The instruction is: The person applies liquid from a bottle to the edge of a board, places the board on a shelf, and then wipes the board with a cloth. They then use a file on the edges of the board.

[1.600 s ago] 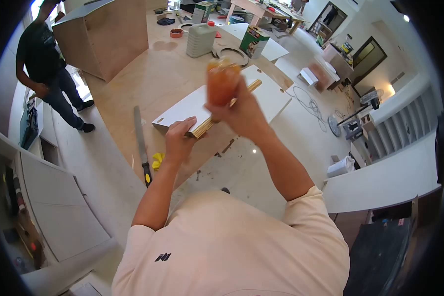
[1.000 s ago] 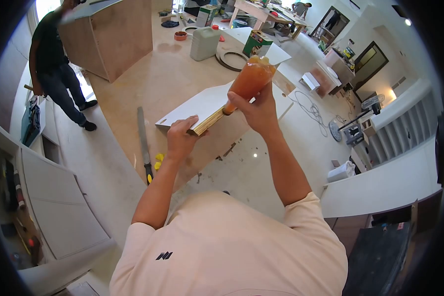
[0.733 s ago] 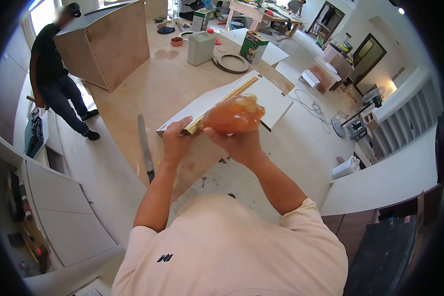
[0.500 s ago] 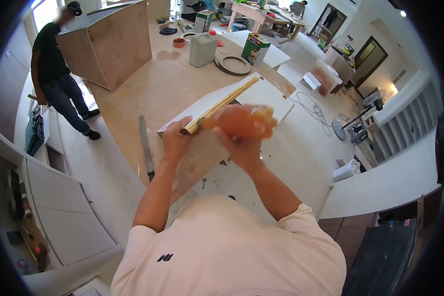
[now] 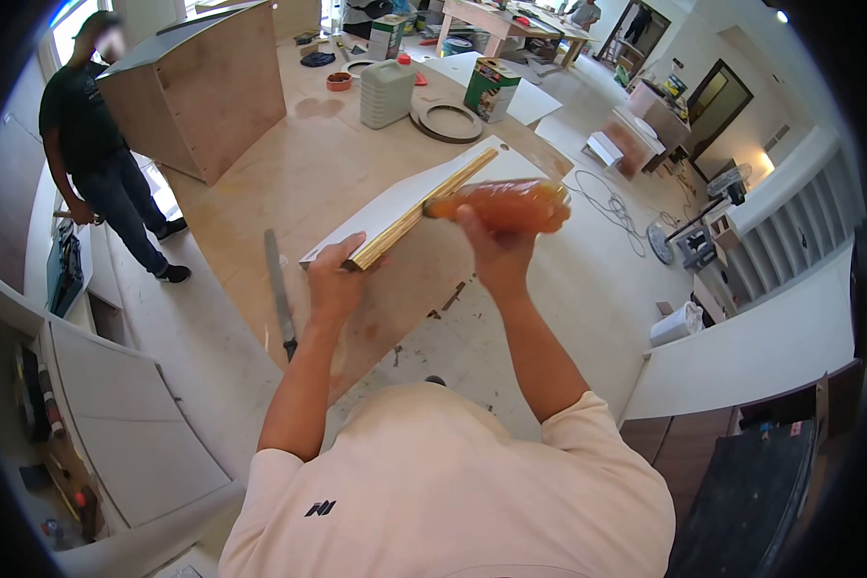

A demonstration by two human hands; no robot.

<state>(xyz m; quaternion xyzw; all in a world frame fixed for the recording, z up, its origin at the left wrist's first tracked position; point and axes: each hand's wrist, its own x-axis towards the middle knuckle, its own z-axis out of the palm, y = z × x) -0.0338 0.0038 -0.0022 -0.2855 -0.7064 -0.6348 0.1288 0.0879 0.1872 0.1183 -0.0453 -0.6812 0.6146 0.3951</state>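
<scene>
My left hand (image 5: 335, 279) is closed around the near end of a long gold-coloured strip (image 5: 424, 210) at the corner of a white panel (image 5: 368, 214). The strip lies lengthwise along the panel, slanting away to the upper right. In my right hand (image 5: 501, 255) is an amber plastic bottle (image 5: 515, 204), tipped on its side. Its narrow nozzle points left and lies over the middle of the strip; whether it touches cannot be told. A long flat-bladed saw or knife (image 5: 279, 289) with a dark handle rests on the wooden table (image 5: 222, 217) left of my left hand.
Beyond the panel stand a whitish jerrycan (image 5: 387, 94), a green-and-white can (image 5: 491, 89) and rolls of edging tape (image 5: 450, 122). A wooden cabinet (image 5: 202, 101) sits at the table's far left. A person (image 5: 101, 144) stands beside it. A floor fan (image 5: 684, 231) is at right.
The bottle, with my right hand, has moved up and to the right along the strip. My left hand still grips the near end. The whole view has shifted slightly.
</scene>
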